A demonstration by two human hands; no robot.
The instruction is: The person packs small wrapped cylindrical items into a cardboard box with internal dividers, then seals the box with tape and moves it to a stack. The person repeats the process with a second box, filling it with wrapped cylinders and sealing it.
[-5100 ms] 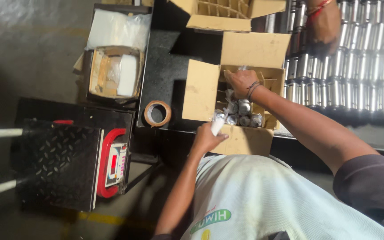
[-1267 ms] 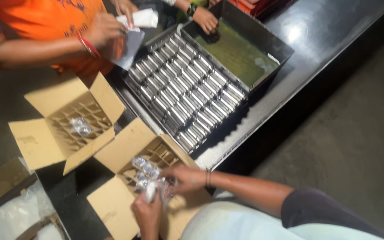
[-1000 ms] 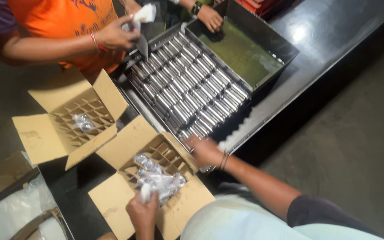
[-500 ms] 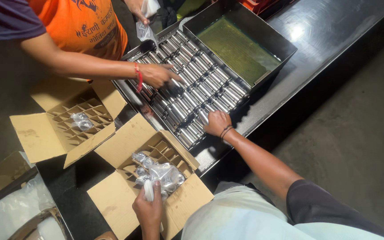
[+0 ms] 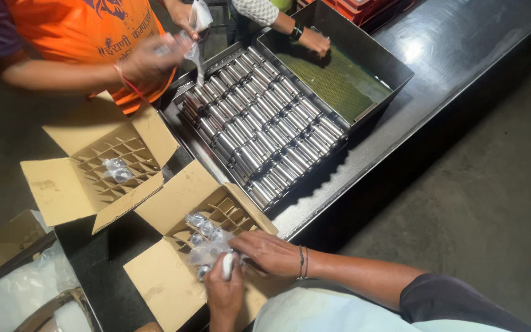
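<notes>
Both hands (image 5: 250, 264) over divided carton (image 5: 173, 246)

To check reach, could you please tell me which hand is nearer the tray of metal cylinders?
Right. The right hand is over the open carton, just short of the tray of metal cylinders; the left hand, gripping a white piece, is farther back.

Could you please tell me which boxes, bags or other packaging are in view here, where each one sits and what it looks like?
Near box: brown carton, flaps open, cell dividers, under both hands.
Far box: same kind, to its left, few wrapped pieces.
Plastic bags: clear, bottom left corner.
Small bag: clear, in a co-worker's hand, top.
</notes>
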